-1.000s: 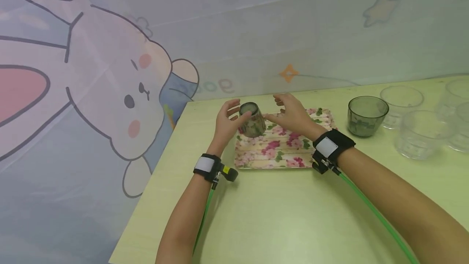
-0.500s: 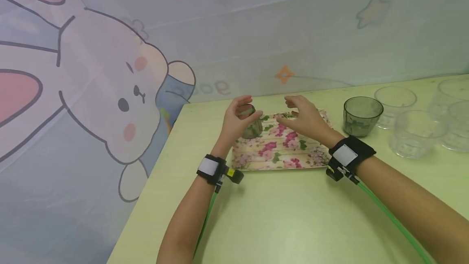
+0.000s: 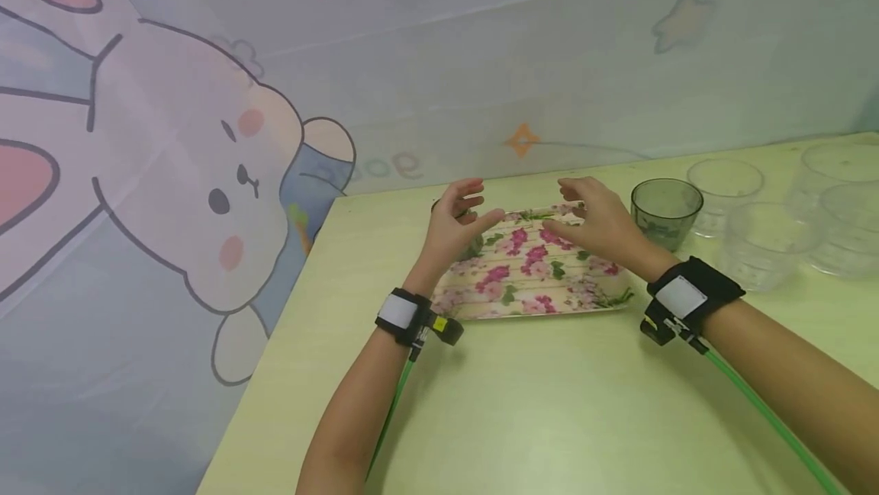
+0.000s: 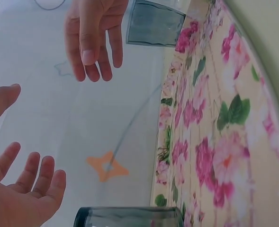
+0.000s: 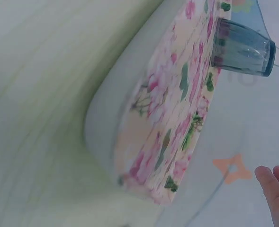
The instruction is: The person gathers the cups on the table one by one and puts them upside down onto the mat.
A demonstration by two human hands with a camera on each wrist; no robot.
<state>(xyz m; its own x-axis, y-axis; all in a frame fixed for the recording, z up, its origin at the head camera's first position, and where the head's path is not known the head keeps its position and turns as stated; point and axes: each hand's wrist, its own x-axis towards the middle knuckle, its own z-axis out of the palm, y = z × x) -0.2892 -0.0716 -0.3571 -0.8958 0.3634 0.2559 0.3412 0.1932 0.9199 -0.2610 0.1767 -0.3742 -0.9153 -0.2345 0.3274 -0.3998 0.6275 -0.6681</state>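
A smoky green glass (image 3: 472,248) stands upside down on the left part of the flowered tray (image 3: 529,274), mostly hidden behind my left hand (image 3: 448,234) in the head view. The right wrist view shows that glass (image 5: 243,47) mouth down on the tray. In the left wrist view my left hand (image 4: 23,189) has its fingers spread, apart from the glass (image 4: 132,218). Above the tray's right part, my right hand (image 3: 604,226) is empty, its fingers loosely bent. Just beyond it a second green glass (image 3: 666,214) stands mouth up on the table.
Several clear glasses (image 3: 767,247) stand close together on the table at the right, beside the second green glass. A cloth backdrop (image 3: 439,60) with a cartoon rabbit hangs behind the table (image 3: 536,403). Green cables run from both wrist straps.
My right hand has moved right, away from the glass on the tray. The left thumb no longer lies against that glass, and the left hand now covers most of it. The head view has shifted slightly.
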